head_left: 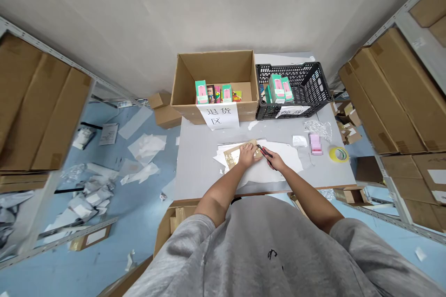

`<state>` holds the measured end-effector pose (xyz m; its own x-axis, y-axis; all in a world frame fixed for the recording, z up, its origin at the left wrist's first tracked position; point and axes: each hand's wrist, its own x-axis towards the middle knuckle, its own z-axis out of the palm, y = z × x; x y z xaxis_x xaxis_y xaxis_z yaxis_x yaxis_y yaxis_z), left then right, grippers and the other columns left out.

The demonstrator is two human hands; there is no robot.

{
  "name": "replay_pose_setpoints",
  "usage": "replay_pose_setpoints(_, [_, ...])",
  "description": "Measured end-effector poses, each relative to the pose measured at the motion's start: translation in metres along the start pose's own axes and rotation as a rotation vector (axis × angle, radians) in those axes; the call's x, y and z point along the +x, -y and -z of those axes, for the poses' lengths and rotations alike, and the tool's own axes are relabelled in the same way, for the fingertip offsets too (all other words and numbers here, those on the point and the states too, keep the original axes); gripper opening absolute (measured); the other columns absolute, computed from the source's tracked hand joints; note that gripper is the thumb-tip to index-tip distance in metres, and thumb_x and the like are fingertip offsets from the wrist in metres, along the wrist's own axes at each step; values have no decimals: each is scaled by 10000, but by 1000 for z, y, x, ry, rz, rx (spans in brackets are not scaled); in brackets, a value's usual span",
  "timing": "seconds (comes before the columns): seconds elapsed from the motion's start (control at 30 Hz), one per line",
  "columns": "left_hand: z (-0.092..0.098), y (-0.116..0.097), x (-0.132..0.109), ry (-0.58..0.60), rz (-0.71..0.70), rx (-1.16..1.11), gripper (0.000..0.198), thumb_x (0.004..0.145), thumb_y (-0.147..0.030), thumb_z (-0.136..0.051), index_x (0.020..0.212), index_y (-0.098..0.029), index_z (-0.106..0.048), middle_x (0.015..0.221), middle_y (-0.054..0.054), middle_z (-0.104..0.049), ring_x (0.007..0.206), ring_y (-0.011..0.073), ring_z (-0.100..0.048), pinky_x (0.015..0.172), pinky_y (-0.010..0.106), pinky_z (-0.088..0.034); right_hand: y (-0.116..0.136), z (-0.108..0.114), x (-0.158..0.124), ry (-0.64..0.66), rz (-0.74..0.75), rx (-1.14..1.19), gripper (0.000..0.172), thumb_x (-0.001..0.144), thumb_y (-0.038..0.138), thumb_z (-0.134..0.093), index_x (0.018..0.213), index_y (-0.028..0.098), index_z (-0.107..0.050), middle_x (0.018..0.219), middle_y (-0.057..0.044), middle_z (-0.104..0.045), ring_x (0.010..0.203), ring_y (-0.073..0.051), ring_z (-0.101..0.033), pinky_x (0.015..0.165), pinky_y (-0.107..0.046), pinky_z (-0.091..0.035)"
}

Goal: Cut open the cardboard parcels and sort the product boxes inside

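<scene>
My left hand (247, 156) presses down on a small flat brown package (231, 156) with a white label, its fingers curled over the top right part. In my right hand (276, 161) is a slim black and red utility knife (265, 151), its tip at the right end of the package. Fine details of the blade are too small to make out. Beneath both hands lie white paper sheets (289, 157) spread on the grey table (195, 162).
Behind stand an open cardboard box (216, 62) and a black plastic crate (310, 86), each holding small boxes. Yellow tape (338, 154), a pink item (316, 144) and clear plastic wrap (318, 129) lie right. Shelves with cartons (411, 88) flank both sides; scattered paper (147, 146) covers the floor left.
</scene>
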<state>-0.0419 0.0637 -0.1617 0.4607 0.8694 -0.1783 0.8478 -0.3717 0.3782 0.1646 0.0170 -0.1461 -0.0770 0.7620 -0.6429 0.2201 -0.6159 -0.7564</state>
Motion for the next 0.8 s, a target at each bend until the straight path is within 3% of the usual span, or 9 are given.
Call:
replay_pose_setpoints(0.13, [-3,-1,-1,-3,-8,3,468,1013,-571,-754,1323,-225,-700,1330,162,-693,1295,361,-592,1047,463,-397,-10,0,-6,28,-8,62,772,1040,408,-637,1765,223,-448,524,123,-513,352,-115,-429,353,-181,-336])
replay_pose_setpoints(0.33, [-6,-1,-4,12,-107,20,389,1032,-465,-740,1315,-205,-676,1327,167,-691,1293,349,-605,1080,443,-421,1,-8,2,-27,32,18,776,1023,436,-646,1751,229,-473,522,124,-493,355,-114,-416,367,-181,-329])
replay_pose_setpoints(0.47, [-5,0,0,-15,-44,0,473,1028,-550,-729,1338,-200,-666,1322,176,-681,1279,361,-606,1101,463,-439,-11,1,-4,-25,47,-99,695,1044,411,-595,1715,245,-533,549,107,-517,377,-125,-423,405,-205,-364])
replay_pose_setpoints(0.53, [-3,0,-1,-36,-29,-7,560,1011,-601,-737,1389,-196,-654,1379,193,-666,1319,372,-596,1140,484,-434,-23,11,-7,-96,70,-164,664,1072,418,-549,1722,287,-521,614,88,-560,423,-135,-461,471,-228,-438])
replay_pose_setpoints(0.67, [3,8,-16,-70,-26,23,804,970,-625,-780,1608,-199,-542,1643,231,-550,1553,407,-470,1291,552,-339,-37,28,4,-299,67,-444,643,1124,416,-485,1763,355,-449,934,-22,-702,734,-208,-670,789,-322,-579])
replay_pose_setpoints(0.8, [8,24,-42,-62,80,88,1020,970,-707,-732,1766,-184,-367,1819,247,-347,1721,426,-241,1374,648,-174,-38,24,43,-279,-32,-742,679,1123,334,-460,1796,368,-378,1300,-156,-646,1117,-310,-699,1011,-419,-537])
